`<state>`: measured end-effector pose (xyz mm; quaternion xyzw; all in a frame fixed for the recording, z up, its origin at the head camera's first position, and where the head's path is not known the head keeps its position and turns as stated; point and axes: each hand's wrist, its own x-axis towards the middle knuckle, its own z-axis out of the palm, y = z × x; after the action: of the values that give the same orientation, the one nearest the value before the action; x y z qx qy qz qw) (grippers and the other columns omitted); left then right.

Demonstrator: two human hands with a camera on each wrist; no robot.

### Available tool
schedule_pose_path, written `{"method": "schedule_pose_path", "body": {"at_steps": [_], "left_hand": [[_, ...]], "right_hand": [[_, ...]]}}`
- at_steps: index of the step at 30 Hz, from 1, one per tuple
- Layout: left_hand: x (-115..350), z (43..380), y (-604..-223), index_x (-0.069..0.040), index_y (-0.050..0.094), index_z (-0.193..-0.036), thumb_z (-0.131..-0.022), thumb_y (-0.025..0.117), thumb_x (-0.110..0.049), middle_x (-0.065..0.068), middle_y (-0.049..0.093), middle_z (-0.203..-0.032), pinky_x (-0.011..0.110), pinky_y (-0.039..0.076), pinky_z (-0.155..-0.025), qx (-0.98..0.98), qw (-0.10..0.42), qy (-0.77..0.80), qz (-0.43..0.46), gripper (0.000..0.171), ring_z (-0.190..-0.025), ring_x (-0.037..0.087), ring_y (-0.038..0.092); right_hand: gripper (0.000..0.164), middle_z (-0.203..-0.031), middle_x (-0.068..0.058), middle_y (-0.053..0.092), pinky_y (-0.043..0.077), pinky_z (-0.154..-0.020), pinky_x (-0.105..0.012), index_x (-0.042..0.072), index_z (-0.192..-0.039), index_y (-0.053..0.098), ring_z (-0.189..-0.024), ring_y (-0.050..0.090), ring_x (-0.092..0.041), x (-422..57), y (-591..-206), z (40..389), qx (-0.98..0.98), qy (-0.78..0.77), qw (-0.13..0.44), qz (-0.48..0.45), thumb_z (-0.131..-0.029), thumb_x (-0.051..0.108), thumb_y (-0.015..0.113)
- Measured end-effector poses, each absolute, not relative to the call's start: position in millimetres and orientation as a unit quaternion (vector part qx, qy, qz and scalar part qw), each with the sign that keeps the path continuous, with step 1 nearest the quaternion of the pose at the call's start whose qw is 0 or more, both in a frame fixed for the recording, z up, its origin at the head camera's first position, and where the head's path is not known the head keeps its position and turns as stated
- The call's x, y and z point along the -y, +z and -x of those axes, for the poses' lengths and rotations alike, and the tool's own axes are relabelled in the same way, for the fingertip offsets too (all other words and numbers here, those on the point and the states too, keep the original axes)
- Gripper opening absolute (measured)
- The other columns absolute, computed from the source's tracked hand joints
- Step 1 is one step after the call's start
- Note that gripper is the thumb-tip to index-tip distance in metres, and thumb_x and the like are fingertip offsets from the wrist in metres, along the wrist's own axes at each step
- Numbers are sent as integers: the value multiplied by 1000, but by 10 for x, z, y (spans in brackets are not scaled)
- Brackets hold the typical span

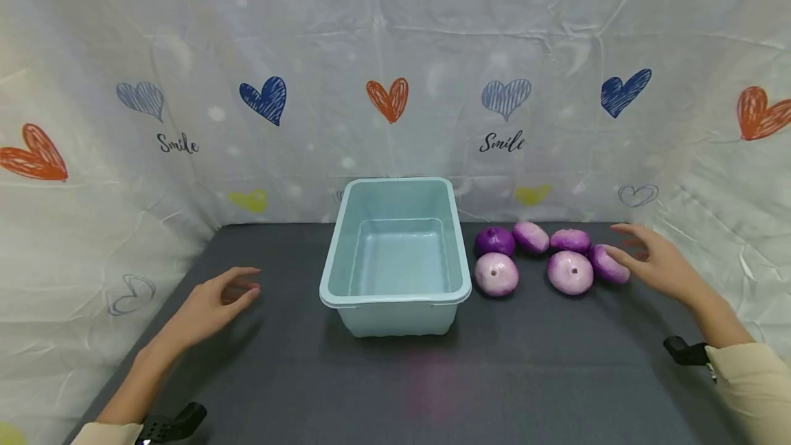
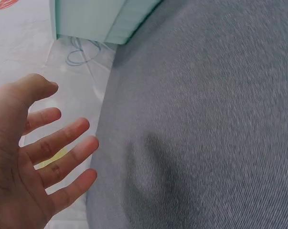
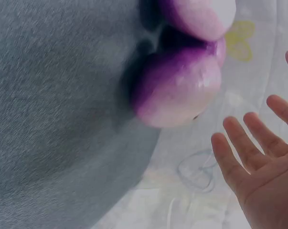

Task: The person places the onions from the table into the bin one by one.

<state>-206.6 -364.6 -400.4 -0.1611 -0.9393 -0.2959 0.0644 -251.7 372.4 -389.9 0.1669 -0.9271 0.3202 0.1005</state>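
Left hand (image 1: 210, 304) and right hand (image 1: 664, 263), both relaxed and holding nothing, over a dark table (image 1: 284, 376) with a tub (image 1: 395, 318) and six onions (image 1: 561, 276).
The wrist views show palms and spread fingers that the head view largely hides; the right one also shows a gap between fingers and onions. Both hands slant inward above the table: the left well apart from the tub, the right beside the rightmost onion. The onions cluster just right of the tub; behind hangs a heart-printed curtain (image 1: 432, 12).
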Motion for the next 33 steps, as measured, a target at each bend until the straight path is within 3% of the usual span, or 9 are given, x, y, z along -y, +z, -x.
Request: {"method": "schedule_pose_path", "body": {"at_steps": [4, 7, 10, 12, 19, 27, 33], "left_hand": [[3656, 2065, -4014, -1, 52, -143, -104, 63, -16, 18, 67, -119, 40, 56, -75, 925, 52, -335, 169, 43, -98, 30, 70], [3656, 2053, -4015, 1, 50, -145, -106, 59, -13, 21, 67, -121, 35, 56, -77, 899, 39, -397, 179, 42, -99, 26, 70], [3648, 2041, -4008, 0, 47, -147, -107, 55, -12, 21, 66, -124, 35, 56, -82, 861, 17, -476, 179, 42, -103, 24, 70], [3637, 2044, -4008, -3, 45, -149, -109, 53, -12, 18, 65, -127, 34, 55, -84, 837, 3, -519, 173, 42, -106, 22, 69], [3527, 2101, -4030, -10, 31, -159, -111, 45, -13, 20, 57, -137, 38, 52, -91, 761, -54, -626, 163, 50, -117, 27, 62], [3311, 2190, -4040, -21, 19, -163, -111, 43, -12, 16, 55, -138, 39, 51, -94, 730, -88, -652, 187, 59, -120, 26, 59], [3130, 2281, -4012, -27, 20, -164, -108, 48, -7, 17, 55, -134, 44, 51, -93, 723, -101, -654, 199, 65, -116, 35, 58]], "right_hand": [[56, -138, -35, 49, 49, -84, -63, -7, -146, 45, -117, 53, -58, -3837, -3936, 2491, 928, 334, 83, -138, -103, 25, 64], [57, -141, -33, 47, 55, -81, -41, -6, -147, 44, -119, 52, -57, -3923, -3981, 2480, 922, 354, 78, -135, -103, 23, 66], [60, -144, -31, 43, 49, -80, -18, -6, -147, 43, -121, 50, -52, -3997, -4042, 2466, 912, 376, 76, -145, -99, 17, 70], [64, -145, -33, 40, 45, -82, -11, -7, -147, 41, -122, 50, -49, -4041, -4086, 2450, 905, 388, 74, -158, -96, 12, 74], [82, -152, -31, 31, 42, -87, -11, 9, -159, 31, -127, 47, -23, -4152, -4225, 2382, 891, 420, 41, -168, -92, 6, 77], [95, -155, -36, 16, 43, -87, -12, 18, -164, 17, -131, 27, -64, -4185, -4375, 2428, 866, 469, 2, -171, -92, -1, 75], [93, -157, -37, 12, 41, -87, -11, 14, -164, 15, -134, 22, -64, -4175, -4408, 2508, 856, 492, -14, -159, -93, 1, 74]]}}
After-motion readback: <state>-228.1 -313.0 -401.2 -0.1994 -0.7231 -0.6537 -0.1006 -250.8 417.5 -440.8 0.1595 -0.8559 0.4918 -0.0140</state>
